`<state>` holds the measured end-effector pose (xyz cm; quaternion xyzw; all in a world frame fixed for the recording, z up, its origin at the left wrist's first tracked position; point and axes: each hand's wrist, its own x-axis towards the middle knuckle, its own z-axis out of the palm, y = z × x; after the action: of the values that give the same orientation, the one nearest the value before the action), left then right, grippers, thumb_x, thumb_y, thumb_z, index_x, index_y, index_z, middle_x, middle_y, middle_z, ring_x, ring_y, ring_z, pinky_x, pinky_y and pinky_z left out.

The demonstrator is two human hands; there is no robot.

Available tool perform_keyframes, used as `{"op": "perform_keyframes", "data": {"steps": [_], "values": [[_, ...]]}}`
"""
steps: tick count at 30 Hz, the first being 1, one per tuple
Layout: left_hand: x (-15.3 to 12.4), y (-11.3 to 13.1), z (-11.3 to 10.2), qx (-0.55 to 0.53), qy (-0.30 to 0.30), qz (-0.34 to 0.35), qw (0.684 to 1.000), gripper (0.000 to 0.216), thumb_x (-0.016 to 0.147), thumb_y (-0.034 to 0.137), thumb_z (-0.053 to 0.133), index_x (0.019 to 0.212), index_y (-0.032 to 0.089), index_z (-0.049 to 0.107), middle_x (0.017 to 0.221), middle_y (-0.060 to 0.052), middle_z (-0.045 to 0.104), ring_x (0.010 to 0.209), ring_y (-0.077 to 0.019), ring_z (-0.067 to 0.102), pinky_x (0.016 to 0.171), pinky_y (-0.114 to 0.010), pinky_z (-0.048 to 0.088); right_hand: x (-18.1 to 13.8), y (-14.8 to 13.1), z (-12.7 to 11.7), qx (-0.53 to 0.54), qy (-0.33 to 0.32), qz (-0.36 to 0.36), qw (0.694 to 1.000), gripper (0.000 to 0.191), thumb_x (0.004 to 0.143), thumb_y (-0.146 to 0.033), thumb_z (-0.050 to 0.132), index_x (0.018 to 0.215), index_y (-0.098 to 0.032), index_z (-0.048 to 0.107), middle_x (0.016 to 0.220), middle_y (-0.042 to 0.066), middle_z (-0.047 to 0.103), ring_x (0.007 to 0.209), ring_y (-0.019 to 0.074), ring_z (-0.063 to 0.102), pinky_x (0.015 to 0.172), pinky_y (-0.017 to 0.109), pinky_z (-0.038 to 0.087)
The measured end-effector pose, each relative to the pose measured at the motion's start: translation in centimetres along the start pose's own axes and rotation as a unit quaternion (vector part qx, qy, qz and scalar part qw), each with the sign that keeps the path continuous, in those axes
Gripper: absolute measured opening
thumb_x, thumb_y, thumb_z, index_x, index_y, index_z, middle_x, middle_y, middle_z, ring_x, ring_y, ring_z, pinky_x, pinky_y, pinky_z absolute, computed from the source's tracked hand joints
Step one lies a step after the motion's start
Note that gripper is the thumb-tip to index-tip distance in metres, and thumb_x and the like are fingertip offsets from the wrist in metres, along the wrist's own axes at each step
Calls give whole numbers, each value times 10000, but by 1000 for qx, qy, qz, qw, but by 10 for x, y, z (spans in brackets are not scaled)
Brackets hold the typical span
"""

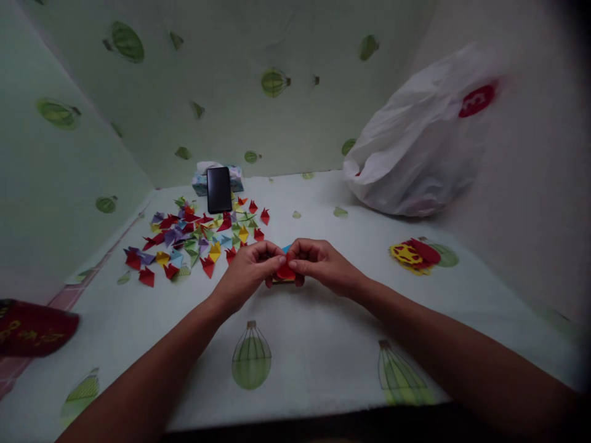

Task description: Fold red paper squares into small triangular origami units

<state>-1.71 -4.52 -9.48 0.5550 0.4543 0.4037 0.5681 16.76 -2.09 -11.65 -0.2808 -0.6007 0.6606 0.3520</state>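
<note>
The desk has a smooth, matt printed covering, cloth or plastic I cannot tell, and the wall beyond its back edge looks equally flat in finish. Toward the desk's far left corner, folded birds of matt, crisply creased paper lie below a phone with a smooth, glossy dark face and a printed tissue box, apparently card. Thin, crinkled plastic with a soft sheen makes up the bag at the far right corner. Near the right edge, the flat cut-outs look matt (paper or felt, too dim to say). Midway across, the red piece appears to be smooth paper.
</note>
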Motion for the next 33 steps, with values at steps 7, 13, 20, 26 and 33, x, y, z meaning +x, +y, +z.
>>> {"op": "perform_keyframes", "data": {"steps": [7,13,20,26,33], "values": [[0,-1,1,-1,-6,-6,1000,213,751,333,735,782,143,642,674,5,618,577,-90,536,500,-204,445,0,-1,1,-17,6,1,1000,155,771,-257,686,751,-163,564,604,-47,568,515,76,530,495,212,429],[2,-4,2,-1,-4,-18,1000,242,740,356,743,789,140,644,663,2,625,562,-91,540,511,-212,446,0,-4,4,-69,36,-2,997,174,754,-263,683,702,-169,545,604,-49,562,513,74,520,485,211,426],[1,-4,2,17,-1,-17,1000,233,752,361,725,775,146,636,648,1,624,565,-99,533,509,-216,420,-1,-3,3,-61,17,-7,998,151,807,-288,629,731,-170,574,592,-31,592,512,95,548,514,237,423],[2,-3,-1,26,-18,-31,999,225,731,342,736,781,142,648,651,-3,642,556,-95,535,540,-227,426,-3,-5,2,-139,25,-21,990,146,824,-253,605,707,-173,573,593,-19,602,514,102,552,504,233,415],[1,-1,-3,102,-48,-39,993,119,765,265,661,787,149,658,657,-17,675,551,-98,531,533,-226,381,-3,-5,0,-152,-18,-21,988,294,868,-394,590,682,-167,569,601,-2,614,509,99,539,500,226,411]]}}
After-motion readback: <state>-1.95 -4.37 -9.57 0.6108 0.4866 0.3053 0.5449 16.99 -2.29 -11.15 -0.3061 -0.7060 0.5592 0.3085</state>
